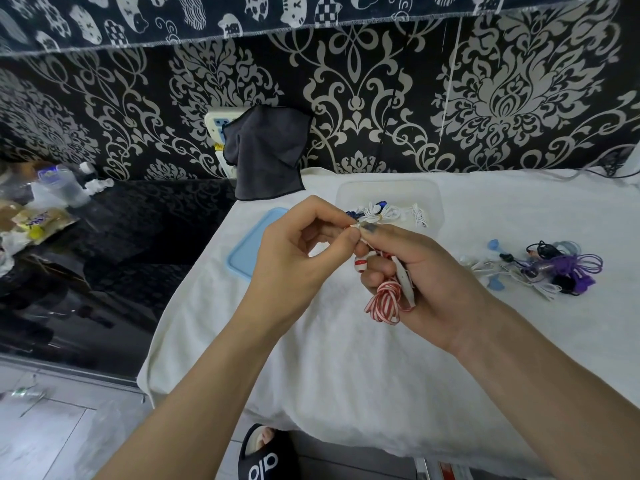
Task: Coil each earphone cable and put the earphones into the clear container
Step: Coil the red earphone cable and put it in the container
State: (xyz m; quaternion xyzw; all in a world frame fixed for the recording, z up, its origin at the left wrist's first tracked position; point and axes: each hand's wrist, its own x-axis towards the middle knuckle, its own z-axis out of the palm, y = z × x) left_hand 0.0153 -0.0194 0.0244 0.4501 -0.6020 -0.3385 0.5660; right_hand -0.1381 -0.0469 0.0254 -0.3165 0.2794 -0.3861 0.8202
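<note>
Working left to right, we pinch the cable's free end with the left hand (pixel 298 251) against the right hand (pixel 415 271), which grips the red-and-white striped earphones (pixel 382 299), a flat, ribbon-like coil. We keep tension even. The clear container (pixel 429 199) behind holds apparently white coils; tangled earphones (pixel 554 268) await on the towel-covered counter (pixel 346 375).

Black damask wallpaper (pixel 381 98) backs a white-covered table (pixel 346 375) over pale floor tiles (pixel 52 438).
</note>
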